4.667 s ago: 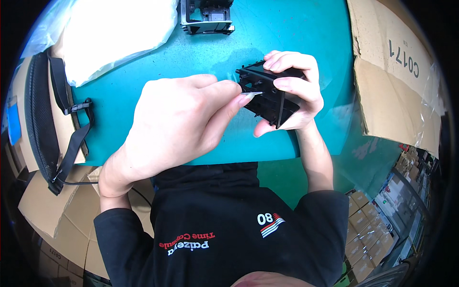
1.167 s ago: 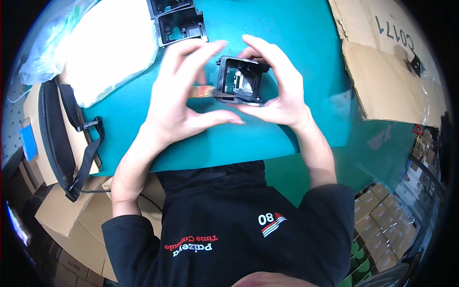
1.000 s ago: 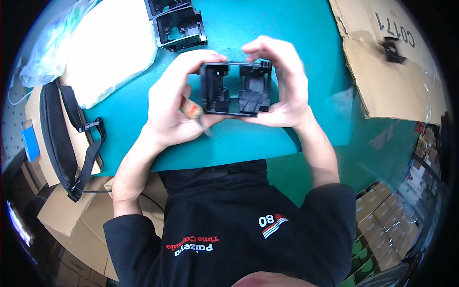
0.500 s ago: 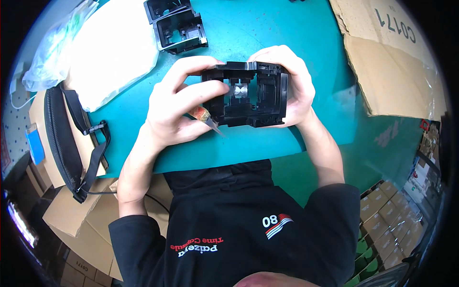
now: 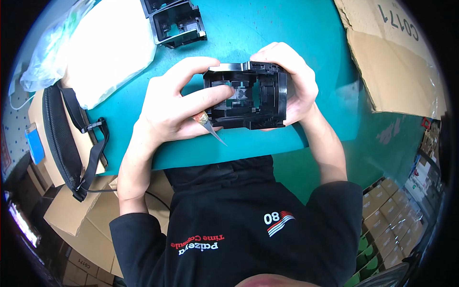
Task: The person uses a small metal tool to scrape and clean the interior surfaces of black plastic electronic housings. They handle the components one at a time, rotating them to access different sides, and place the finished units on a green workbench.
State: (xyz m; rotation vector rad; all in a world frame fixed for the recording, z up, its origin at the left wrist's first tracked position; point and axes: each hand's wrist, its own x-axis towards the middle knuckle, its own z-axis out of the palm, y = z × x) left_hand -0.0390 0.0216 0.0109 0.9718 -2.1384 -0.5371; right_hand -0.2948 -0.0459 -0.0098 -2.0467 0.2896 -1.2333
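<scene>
From my end, the left hand [image 5: 167, 103] pinches the black plastic housing [image 5: 245, 113], index fingertip reaching inside, the small pointed blade [image 5: 215, 133] tucked in the same grip. Turned since a second ago, the housing shows another open face above the green table [image 5: 267, 31]. I judge blade work paused for handling. The right hand [image 5: 303, 87] clasps its right end.

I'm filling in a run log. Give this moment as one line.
Left hand holds pointed tool and black frame | Right hand holds frame's right side | Two other black frames beside white bag on table
</scene>
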